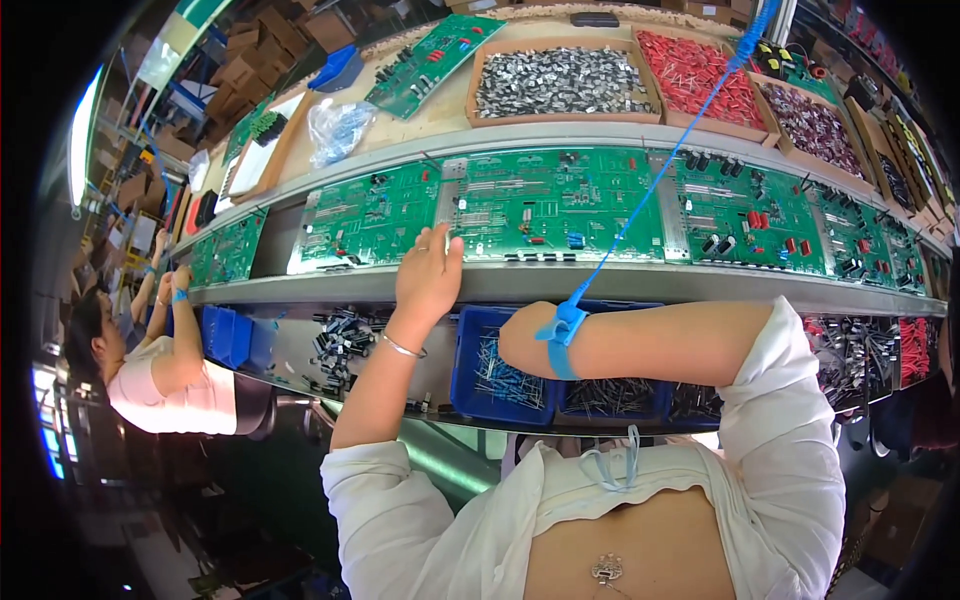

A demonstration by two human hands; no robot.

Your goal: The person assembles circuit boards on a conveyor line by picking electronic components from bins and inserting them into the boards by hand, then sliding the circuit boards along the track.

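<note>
A: Where was the left hand [428, 275]?

B: It rested on the near edge of the middle green circuit board [540, 205] on the conveyor rail [640, 283]. Its fingers [445, 250] were extended and slightly spread, touching the board. Whether they pinched a component could not be determined.

A: And the right hand?

B: The right hand itself was not visible. Its forearm crossed leftward over the blue parts bin [500, 375] below the rail; the hand dipped into the bin and was hidden, so its grip could not be told. A blue wrist strap [562, 330] with a coiled cord [660, 170] circled that wrist.

A: Surroundings?

B: Trays of silver capacitors [562, 82] and red components [700, 72] stood far behind the boards. Another person [165, 360] worked at left.
</note>
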